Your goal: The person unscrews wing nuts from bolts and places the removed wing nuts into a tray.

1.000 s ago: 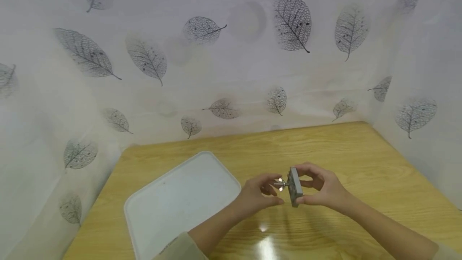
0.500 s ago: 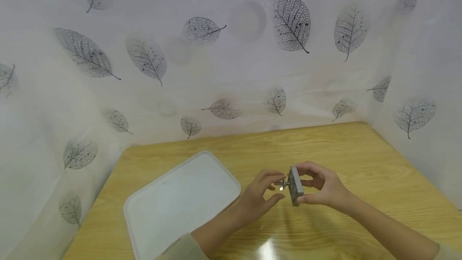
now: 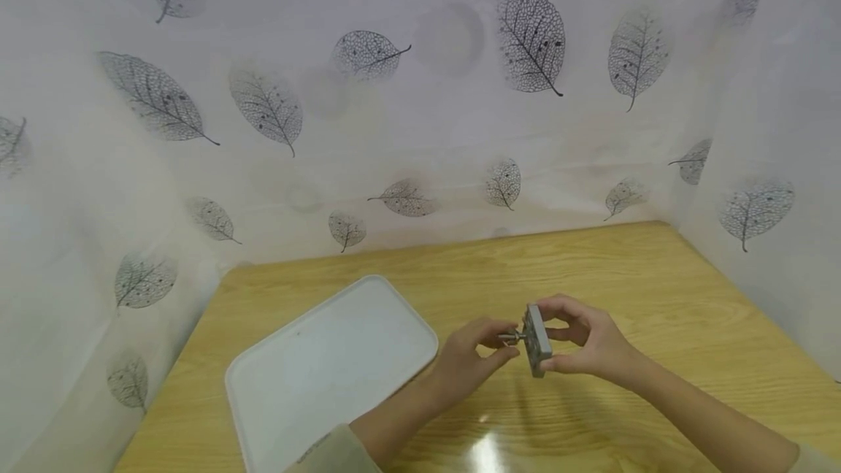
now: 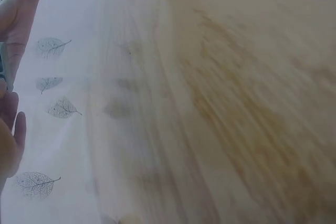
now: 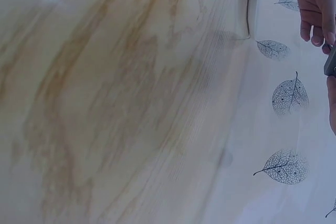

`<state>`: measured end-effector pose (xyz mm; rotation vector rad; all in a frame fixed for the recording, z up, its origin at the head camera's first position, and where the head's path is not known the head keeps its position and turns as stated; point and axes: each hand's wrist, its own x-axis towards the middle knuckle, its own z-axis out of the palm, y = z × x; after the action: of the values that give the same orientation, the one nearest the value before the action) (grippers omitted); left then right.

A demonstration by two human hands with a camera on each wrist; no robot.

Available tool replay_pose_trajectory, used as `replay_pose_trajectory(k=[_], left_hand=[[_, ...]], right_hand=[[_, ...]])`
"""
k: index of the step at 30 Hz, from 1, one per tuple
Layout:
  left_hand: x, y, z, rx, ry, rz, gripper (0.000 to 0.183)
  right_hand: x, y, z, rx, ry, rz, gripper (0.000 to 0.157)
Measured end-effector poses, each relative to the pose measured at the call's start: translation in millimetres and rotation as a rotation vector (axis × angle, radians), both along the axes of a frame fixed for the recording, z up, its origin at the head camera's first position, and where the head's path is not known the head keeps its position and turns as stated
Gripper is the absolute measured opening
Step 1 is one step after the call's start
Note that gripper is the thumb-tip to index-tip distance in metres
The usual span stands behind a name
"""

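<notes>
A grey rectangular metal block (image 3: pixel 539 339) is held on edge above the table. My right hand (image 3: pixel 591 345) grips it from the right, fingers at its top edge and thumb at its lower edge. Out of its left face sticks a bolt (image 3: pixel 509 338) bearing a small shiny wing nut, now mostly covered by fingers. My left hand (image 3: pixel 462 361) pinches the wing nut between thumb and fingertips. Only slivers of the block (image 5: pixel 331 65) show at the edge of the right wrist view, with my left hand (image 5: pixel 316 1) above it.
A white rectangular tray (image 3: pixel 328 363) lies slanted on the wood-grain table (image 3: pixel 591 261), left of my hands and partly behind my left forearm. Leaf-patterned white sheeting (image 3: pixel 447 130) stands around the table's back and sides.
My left fingers spread off the wing nut about half a second ago and have now closed in on it again. My right hand and the block stay nearly still.
</notes>
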<state>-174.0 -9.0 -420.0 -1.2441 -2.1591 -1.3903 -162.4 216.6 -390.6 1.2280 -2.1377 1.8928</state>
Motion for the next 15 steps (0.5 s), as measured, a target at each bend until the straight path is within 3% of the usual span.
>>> replay_pose_trajectory(k=[6, 8, 11, 15], left_hand=[[7.0, 3.8, 6.7, 0.093, -0.487, 0.017, 0.03], [8.9, 4.2, 9.2, 0.111, -0.593, 0.027, 0.031], [10.7, 4.2, 11.8, 0.114, -0.662, 0.025, 0.031], [11.8, 3.5, 10.0, 0.081, -0.659, 0.022, 0.036]], right_hand=[[-0.6, 0.1, -0.1, 0.006, 0.003, 0.005, 0.062], [-0.7, 0.1, 0.0, 0.009, 0.004, 0.003, 0.062], [-0.9, 0.0, -0.4, 0.007, 0.001, 0.006, 0.062], [-1.1, 0.0, -0.9, 0.006, 0.001, 0.005, 0.062]])
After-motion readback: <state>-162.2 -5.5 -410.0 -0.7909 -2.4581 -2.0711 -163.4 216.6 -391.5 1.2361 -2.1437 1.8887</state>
